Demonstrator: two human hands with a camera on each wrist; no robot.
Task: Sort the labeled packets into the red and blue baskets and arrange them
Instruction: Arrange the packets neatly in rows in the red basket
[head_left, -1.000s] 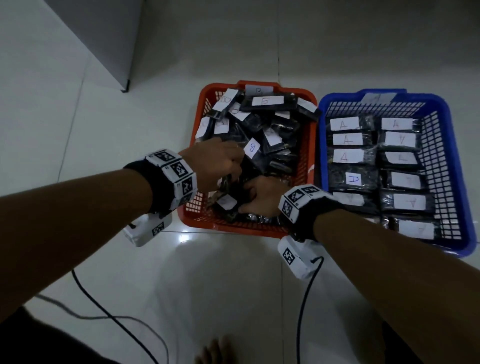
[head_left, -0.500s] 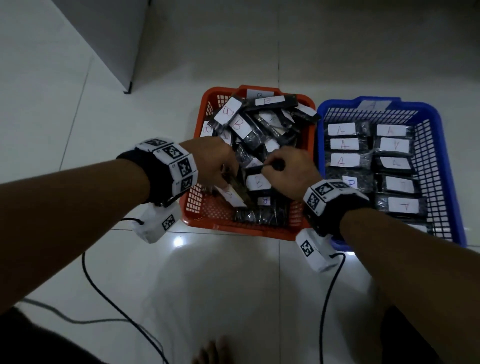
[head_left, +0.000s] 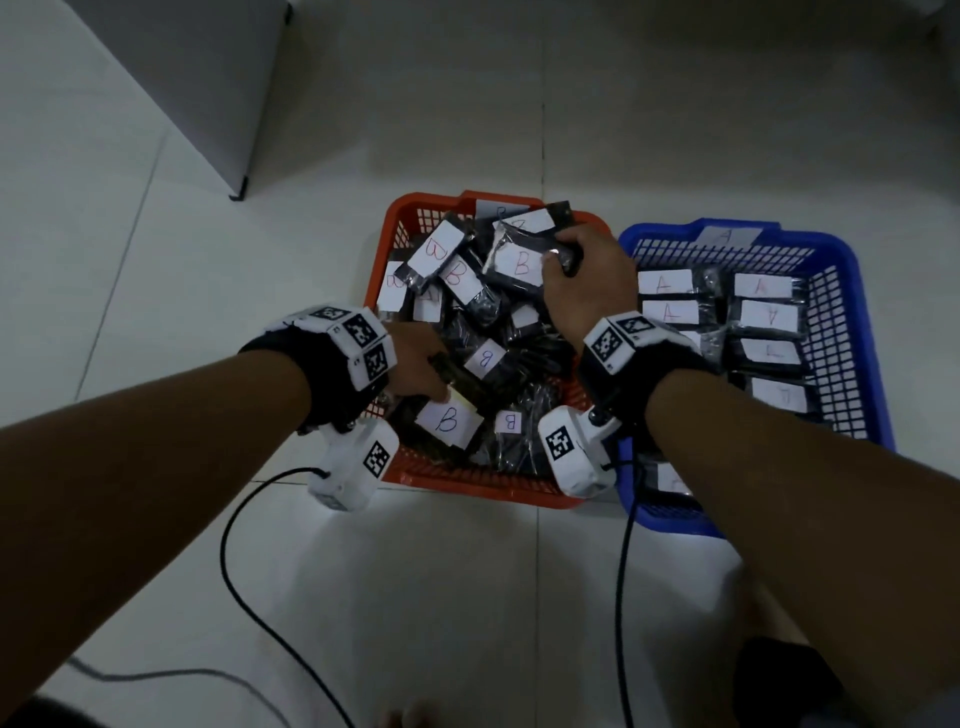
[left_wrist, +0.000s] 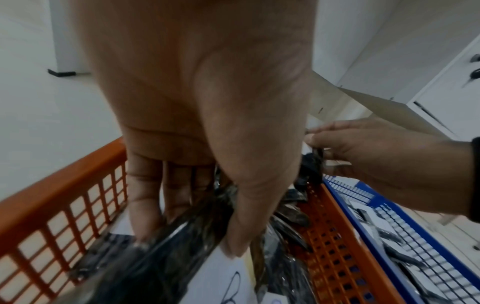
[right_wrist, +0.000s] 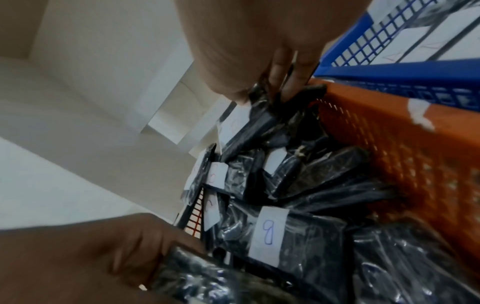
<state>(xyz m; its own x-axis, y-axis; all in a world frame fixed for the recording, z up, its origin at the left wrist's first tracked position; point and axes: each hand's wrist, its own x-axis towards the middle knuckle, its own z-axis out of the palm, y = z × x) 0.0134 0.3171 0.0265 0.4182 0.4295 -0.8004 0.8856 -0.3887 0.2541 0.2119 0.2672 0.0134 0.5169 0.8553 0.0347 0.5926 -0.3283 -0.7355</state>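
Observation:
The red basket (head_left: 470, 486) holds a loose heap of black packets with white B labels. My left hand (head_left: 415, 364) grips one B packet (head_left: 448, 422) at the basket's near left, thumb on top and fingers beneath (left_wrist: 145, 207). My right hand (head_left: 584, 283) pinches the end of another B packet (head_left: 519, 262) at the far right of the red basket, fingers closed on its black edge (right_wrist: 279, 82). The blue basket (head_left: 865, 332) to the right holds A packets (head_left: 665, 285) in two neat columns.
Both baskets sit side by side on a white tiled floor. A grey cabinet (head_left: 208, 78) stands at the back left. Black cables (head_left: 244, 571) trail from the wrist cameras across the floor near my feet.
My right hand has moved from the near middle of the red basket to its far right, lifting a B packet. The left hand has shifted to the near left and grips a B packet.

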